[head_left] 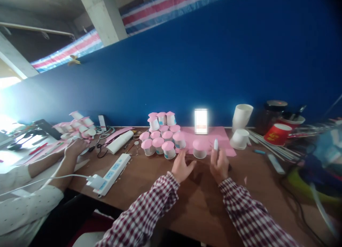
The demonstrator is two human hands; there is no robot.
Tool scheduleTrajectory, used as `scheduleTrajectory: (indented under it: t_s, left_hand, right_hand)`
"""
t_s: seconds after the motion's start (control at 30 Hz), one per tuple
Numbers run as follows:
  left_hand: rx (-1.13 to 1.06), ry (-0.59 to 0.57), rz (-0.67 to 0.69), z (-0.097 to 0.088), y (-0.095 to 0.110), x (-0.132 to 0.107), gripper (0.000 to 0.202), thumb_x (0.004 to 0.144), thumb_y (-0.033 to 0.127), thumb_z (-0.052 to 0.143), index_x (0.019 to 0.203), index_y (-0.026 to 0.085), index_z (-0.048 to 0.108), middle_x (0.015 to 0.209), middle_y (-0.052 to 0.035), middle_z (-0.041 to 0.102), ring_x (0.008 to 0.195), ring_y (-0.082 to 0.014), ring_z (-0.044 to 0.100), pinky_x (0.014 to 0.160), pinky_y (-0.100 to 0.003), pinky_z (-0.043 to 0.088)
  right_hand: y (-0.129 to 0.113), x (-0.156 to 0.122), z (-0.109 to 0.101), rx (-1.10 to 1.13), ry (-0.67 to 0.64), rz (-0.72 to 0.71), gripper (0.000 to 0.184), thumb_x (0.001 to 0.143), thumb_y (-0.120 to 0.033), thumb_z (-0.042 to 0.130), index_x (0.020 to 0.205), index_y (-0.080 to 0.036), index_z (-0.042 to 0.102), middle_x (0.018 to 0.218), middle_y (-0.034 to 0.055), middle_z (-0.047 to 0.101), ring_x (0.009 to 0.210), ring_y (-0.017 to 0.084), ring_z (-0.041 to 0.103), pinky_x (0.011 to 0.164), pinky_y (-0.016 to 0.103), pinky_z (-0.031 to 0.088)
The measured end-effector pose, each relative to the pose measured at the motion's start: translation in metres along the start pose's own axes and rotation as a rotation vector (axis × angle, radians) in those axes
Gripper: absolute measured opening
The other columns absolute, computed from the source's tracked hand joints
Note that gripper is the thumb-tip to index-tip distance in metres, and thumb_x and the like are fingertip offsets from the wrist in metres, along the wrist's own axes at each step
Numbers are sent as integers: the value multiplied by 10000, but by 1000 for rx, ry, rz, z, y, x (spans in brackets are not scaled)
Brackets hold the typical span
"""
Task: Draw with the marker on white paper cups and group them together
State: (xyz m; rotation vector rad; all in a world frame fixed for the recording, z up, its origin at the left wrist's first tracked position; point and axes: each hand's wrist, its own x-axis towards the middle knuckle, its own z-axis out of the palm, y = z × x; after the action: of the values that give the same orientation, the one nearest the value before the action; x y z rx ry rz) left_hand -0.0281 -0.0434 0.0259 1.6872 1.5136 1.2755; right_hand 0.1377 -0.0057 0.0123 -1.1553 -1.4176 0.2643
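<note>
A white paper cup (200,154) with a pink cone-shaped paper top (200,144) stands upright between my hands. My left hand (183,166) is open beside it, thumb spread away from the fingers and nothing in the grasp. Just beyond that hand stands a cluster of similar pink-topped cups (167,145), with a few more stacked behind. My right hand (219,165) is closed on a white marker-like pen (216,144), whose tip points up. Under and behind the single cup lies a pink paper sheet (220,134).
A co-worker's hands (76,147) work at the left near more pink-topped cups (76,125). A power strip (113,174) and a white paper roll (120,142) lie between us. White cups (239,139), a red cup (278,134) and thin sticks are at the right. A blue partition (173,68) rises behind.
</note>
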Motion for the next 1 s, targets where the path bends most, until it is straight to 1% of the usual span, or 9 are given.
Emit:
scheduleTrajectory:
  t_s: [0.07,0.17,0.3,0.43,0.57,0.67,0.77,0.87,1.0]
  left_hand:
    - [-125,106,-50,21,-4,12,607,613,294,753,1162,199,510,1153,-145,561,1146,-296,509,1022,-457,345]
    - [-128,164,-106,43,-9,30,740,487,258,830,1135,196,477,1190,-167,528,1196,-323,461,1035,-469,306]
    - [-150,198,-197,56,-18,41,743,468,268,849,1095,186,460,1088,-157,575,1062,-297,557,949,-452,388]
    - [-507,236,-195,50,-20,40,550,571,326,801,997,179,486,997,-102,612,894,-190,617,802,-325,481]
    - [-902,48,-256,38,-11,38,443,650,379,743,972,169,521,920,-51,634,753,-123,622,692,-252,500]
    - [-1050,-111,-309,36,-6,36,439,657,339,743,1009,164,546,979,-67,649,820,-149,639,738,-275,519]
    - [-1160,-177,-362,37,-4,34,400,699,320,706,1031,155,559,1002,-85,660,884,-189,644,799,-328,523]
    - [-1287,-183,-442,37,-1,34,339,772,306,627,1054,131,562,988,-94,670,893,-207,647,815,-358,523]
    - [-1434,-112,-488,32,3,34,282,830,296,549,1067,144,559,950,-77,683,881,-218,653,774,-367,531]
  right_hand:
    - [0,1,-1,15,6,-20,297,935,-340,333,891,-152,559,778,91,624,662,173,591,629,308,482]
    - [0,1,-1,25,8,-40,323,945,-345,307,837,-152,542,710,78,599,589,164,559,577,309,462]
    - [0,1,-1,31,-30,-40,306,946,-355,297,806,-183,507,695,53,589,592,159,559,587,305,458]
    - [-1,2,-1,99,-3,31,285,947,-355,295,834,-188,496,691,30,584,581,146,551,603,297,460]
    - [-5,3,-1,127,34,51,293,947,-351,297,830,-184,508,726,34,578,625,147,540,638,298,455]
    - [-10,4,-2,125,41,7,299,941,-348,304,851,-172,528,781,48,573,713,159,538,695,308,449]
    - [-14,3,-3,145,29,-6,297,930,-357,327,904,-154,542,796,46,567,710,157,525,675,303,443]
    - [-14,2,-3,144,36,7,298,927,-358,335,919,-149,548,783,39,566,703,158,524,666,303,444]
    - [-9,1,-1,119,42,16,277,924,-345,353,933,-154,552,806,51,578,730,167,540,685,320,458]
